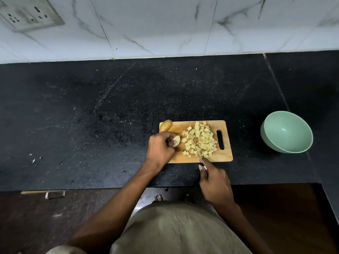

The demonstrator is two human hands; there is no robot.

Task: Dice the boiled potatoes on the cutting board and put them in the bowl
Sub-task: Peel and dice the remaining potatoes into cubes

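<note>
Overhead view, read from left to right with the wooden cutting board (220,158) as landmark. On the board's far left corner lies a whole unpeeled potato (166,125), its long axis running diagonally. Just nearer the viewer, the left hand (160,148) curls its fingers round a potato piece (176,140) and holds it down on the board's left side, cut face turned toward the blade. The knife (195,145) lies immediately right of that piece, its long axis running from the board's near edge away to the far side, resting against the heap of diced potato (200,139) that fills the board's centre. The right hand (213,182), off the board's near edge, grips the knife handle closed. The next cut probably requires the blade to shift left onto the held piece. Well right of the board, on the black tabletop (91,116), stands the green bowl (300,145), with no potato visible inside.
</note>
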